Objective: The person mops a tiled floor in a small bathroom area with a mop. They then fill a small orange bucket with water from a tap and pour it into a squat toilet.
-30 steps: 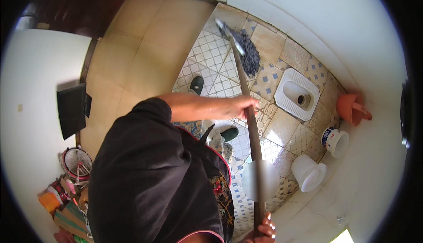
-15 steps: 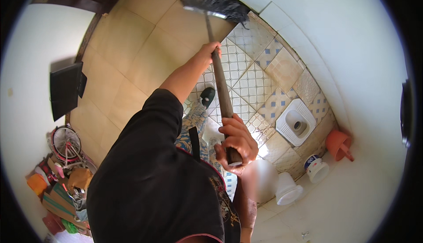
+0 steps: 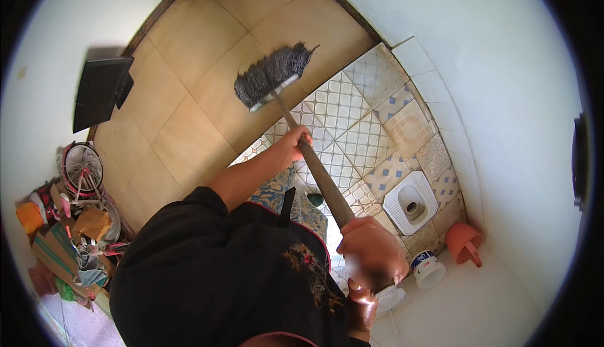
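Room: tiled washroom seen from above, its patterned floor tiles (image 3: pixel 352 114) meeting plain tan tiles (image 3: pixel 189 95) toward the doorway; white walls (image 3: pixel 491 95) curve around the right.
Right hand: right hand (image 3: pixel 372 252) is closed tight round the upper end of the mop handle (image 3: pixel 314 164), near the chest; partly blurred.
Left hand: left hand (image 3: pixel 294 145) is wrapped round the same handle further down, arm stretched forward.
Mop: dark stringy mop head (image 3: pixel 272 73) lies flat on the tan tiles, just past the edge of the patterned ones, handle slanting back to the person.
Nearby: white squat toilet pan (image 3: pixel 410 201) set in the floor, orange jug (image 3: pixel 464 242) and white bucket (image 3: pixel 428 268) by the wall.
Further off: small bicycle (image 3: pixel 82 171) and cardboard clutter (image 3: pixel 56 240) at left.
Progress: mopping looks mid-way; whether any tiles are wet or already done cannot be told.
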`<action>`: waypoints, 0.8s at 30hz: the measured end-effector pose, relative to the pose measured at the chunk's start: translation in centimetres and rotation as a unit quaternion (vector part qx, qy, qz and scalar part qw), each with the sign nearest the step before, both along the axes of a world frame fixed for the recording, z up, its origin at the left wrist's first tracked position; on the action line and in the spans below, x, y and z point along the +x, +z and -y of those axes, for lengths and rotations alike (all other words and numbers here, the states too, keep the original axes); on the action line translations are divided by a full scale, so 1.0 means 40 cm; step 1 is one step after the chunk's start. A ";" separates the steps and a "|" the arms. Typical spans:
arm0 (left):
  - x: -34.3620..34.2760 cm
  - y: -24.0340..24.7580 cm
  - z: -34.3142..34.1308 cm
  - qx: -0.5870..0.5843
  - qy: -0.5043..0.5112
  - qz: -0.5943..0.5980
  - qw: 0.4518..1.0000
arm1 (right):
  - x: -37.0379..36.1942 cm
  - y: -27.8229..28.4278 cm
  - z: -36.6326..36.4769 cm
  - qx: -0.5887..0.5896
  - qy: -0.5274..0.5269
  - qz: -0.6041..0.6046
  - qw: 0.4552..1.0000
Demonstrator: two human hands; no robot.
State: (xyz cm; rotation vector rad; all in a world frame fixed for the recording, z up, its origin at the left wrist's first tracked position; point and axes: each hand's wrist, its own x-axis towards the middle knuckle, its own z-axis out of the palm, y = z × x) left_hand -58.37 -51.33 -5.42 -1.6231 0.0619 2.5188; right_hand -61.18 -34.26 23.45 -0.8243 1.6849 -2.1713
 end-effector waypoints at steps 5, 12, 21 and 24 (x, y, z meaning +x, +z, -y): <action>0.065 0.032 -0.149 0.062 -0.017 0.002 0.998 | 0.063 0.090 -0.087 -0.121 -0.082 0.095 0.985; 0.113 -0.019 -0.207 0.064 -0.016 -0.039 0.997 | 0.187 0.194 -0.324 -0.118 -0.153 -0.001 0.981; -0.100 0.155 -0.157 0.038 -0.043 -0.054 0.997 | 0.309 0.265 -0.362 -0.155 -0.308 -0.058 0.937; -0.181 0.178 -0.112 0.088 0.004 -0.075 0.993 | 0.333 0.258 -0.317 -0.128 -0.353 -0.074 0.924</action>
